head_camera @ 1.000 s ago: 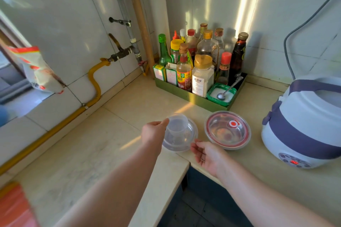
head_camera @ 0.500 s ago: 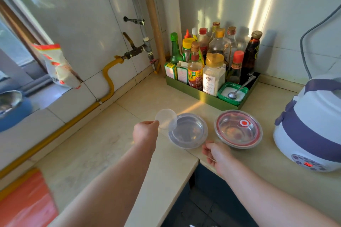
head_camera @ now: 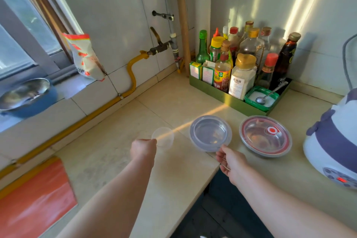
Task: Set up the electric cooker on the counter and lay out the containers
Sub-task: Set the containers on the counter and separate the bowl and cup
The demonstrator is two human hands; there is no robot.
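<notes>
My left hand (head_camera: 143, 149) pinches a small clear plastic cup (head_camera: 163, 137) by its near rim, low over the beige counter (head_camera: 173, 102). Just right of it lies a round container with a clear plastic lid (head_camera: 210, 133); my right hand (head_camera: 230, 160) grips its near edge. Further right rests a steel bowl with a clear lid, red ring and red valve (head_camera: 265, 136). The white and purple electric cooker (head_camera: 334, 141) stands at the right edge, its red display lit and its grey cord (head_camera: 346, 60) running up the wall.
A green tray (head_camera: 212, 91) of sauce bottles, jars and a salt dish with spoon fills the back corner. A yellow gas hose (head_camera: 133, 75) runs along the left wall. A steel bowl on a blue one (head_camera: 25, 96) and a bag (head_camera: 85, 58) sit on the windowsill. An orange board (head_camera: 32, 199) lies lower left.
My left hand lifted the small clear cup off the clear-lidded container and carried it left. My right hand moved onto that container's near edge.
</notes>
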